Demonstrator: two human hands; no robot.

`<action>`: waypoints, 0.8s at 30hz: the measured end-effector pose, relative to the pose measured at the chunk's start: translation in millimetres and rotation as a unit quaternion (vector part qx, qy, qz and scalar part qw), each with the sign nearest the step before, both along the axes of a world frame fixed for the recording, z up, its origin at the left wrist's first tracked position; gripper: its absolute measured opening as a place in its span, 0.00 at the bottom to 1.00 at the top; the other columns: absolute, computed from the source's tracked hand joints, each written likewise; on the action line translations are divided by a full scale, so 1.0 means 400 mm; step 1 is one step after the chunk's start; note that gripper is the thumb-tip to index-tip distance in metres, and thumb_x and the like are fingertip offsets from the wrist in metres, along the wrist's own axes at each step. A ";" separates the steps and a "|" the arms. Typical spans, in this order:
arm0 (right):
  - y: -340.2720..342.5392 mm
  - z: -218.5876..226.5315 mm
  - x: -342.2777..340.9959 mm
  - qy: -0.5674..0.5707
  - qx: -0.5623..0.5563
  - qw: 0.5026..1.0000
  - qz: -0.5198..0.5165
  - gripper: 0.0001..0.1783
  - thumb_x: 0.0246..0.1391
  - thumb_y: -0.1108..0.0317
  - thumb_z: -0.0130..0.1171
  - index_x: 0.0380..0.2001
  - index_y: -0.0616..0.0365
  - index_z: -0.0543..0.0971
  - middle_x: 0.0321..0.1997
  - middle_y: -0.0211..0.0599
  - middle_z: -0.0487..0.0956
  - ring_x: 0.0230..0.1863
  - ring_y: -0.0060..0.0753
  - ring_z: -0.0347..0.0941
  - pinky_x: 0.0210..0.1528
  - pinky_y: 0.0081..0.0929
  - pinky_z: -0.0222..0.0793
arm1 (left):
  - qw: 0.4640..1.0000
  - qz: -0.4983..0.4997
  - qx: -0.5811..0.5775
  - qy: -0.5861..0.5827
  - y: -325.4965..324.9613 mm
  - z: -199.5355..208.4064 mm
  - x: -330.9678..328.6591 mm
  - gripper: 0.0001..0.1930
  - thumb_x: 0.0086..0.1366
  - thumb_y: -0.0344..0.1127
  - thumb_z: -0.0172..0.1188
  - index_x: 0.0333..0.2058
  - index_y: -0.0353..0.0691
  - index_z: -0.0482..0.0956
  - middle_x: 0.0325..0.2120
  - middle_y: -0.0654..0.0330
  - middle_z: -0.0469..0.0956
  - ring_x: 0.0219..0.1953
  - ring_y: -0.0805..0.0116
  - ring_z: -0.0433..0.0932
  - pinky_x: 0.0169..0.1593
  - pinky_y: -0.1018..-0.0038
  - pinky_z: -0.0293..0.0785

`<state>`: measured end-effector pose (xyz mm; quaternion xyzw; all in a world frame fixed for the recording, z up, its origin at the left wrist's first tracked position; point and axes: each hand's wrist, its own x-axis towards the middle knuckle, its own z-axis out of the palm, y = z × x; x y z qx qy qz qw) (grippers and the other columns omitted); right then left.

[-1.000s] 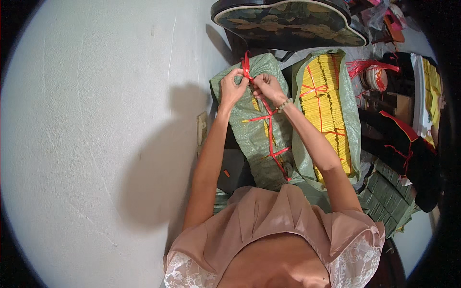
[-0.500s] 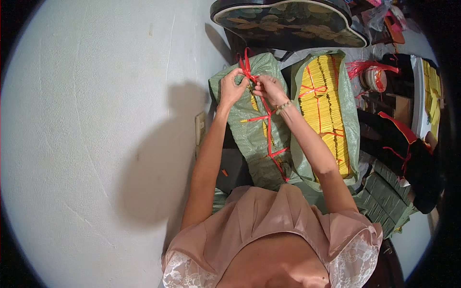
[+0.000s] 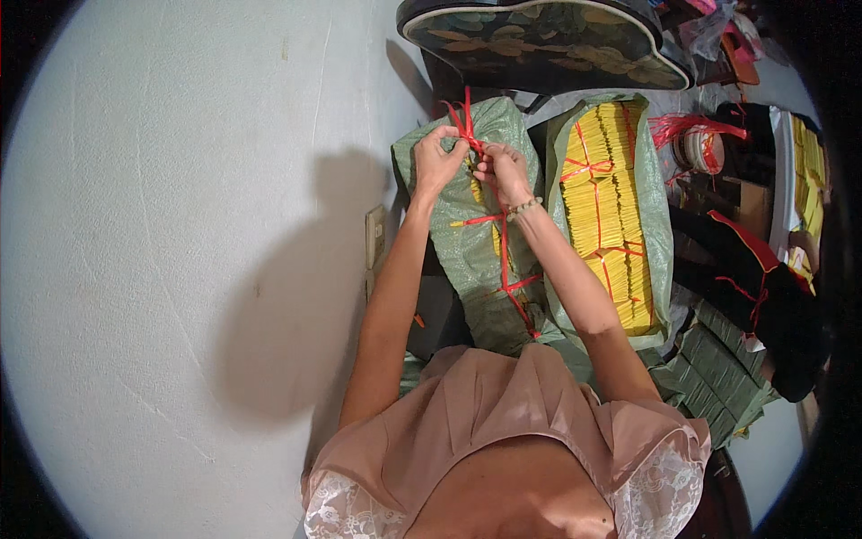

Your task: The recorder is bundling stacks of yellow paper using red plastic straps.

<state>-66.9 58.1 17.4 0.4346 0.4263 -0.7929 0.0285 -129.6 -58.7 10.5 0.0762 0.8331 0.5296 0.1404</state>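
A green woven sack [image 3: 467,269] lies lengthwise before me, its edges drawn together over yellow contents that show through a narrow gap. Red plastic twine [image 3: 504,242] runs along the seam and crosses it in places. At the far end of the sack, my left hand [image 3: 436,163] pinches the twine where loose ends stand up. My right hand [image 3: 505,171], with a bead bracelet on its wrist, grips the same twine just to the right. Both hands are closed and nearly touching at the knot; the fingers partly hide it.
Right of it stands an open green sack [image 3: 660,269] packed with yellow bundles [image 3: 597,216] tied in red. A dark patterned chair [image 3: 548,49] is beyond. A white wall [image 3: 197,225] with a socket [image 3: 374,235] borders the left. A person in dark clothes [image 3: 781,332] is at right.
Both hands stay at the twine at the sack's far end. My right hand has turned slightly, its wrist shifting a little nearer to me. The loose twine ends have shifted.
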 end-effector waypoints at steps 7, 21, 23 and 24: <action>0.057 -0.032 0.009 0.028 0.418 0.876 0.237 0.10 0.50 0.64 0.55 0.31 0.60 0.74 0.24 0.36 0.74 0.23 0.29 0.72 0.28 0.27 0.70 | 0.997 0.022 -0.034 -0.063 0.002 -0.043 -0.011 0.10 0.51 0.36 0.63 0.30 0.37 0.80 0.14 0.64 0.76 0.18 0.81 0.74 0.24 0.84 0.67; 0.100 0.008 -0.059 0.134 0.487 0.778 0.374 0.11 0.45 0.62 0.56 0.27 0.58 0.79 0.26 0.44 0.78 0.28 0.44 0.76 0.32 0.34 0.70 | 0.998 0.026 -0.053 0.001 0.010 -0.008 -0.003 0.11 0.48 0.39 0.64 0.30 0.43 0.82 0.10 0.68 0.71 0.14 0.85 0.63 0.19 0.81 0.60; 0.097 0.014 -0.062 0.131 0.515 0.752 0.390 0.11 0.44 0.62 0.56 0.26 0.58 0.79 0.25 0.44 0.78 0.27 0.46 0.76 0.31 0.35 0.70 | 0.999 0.030 -0.044 -0.005 0.011 -0.007 -0.002 0.11 0.48 0.39 0.64 0.30 0.42 0.82 0.11 0.66 0.73 0.16 0.82 0.67 0.21 0.79 0.62; 0.098 0.013 -0.064 0.131 0.508 0.756 0.392 0.11 0.44 0.62 0.56 0.25 0.59 0.78 0.25 0.45 0.78 0.27 0.47 0.76 0.30 0.35 0.69 | 0.999 0.033 -0.034 -0.012 0.012 -0.011 0.001 0.11 0.48 0.39 0.64 0.30 0.42 0.82 0.13 0.63 0.74 0.18 0.80 0.70 0.23 0.77 0.65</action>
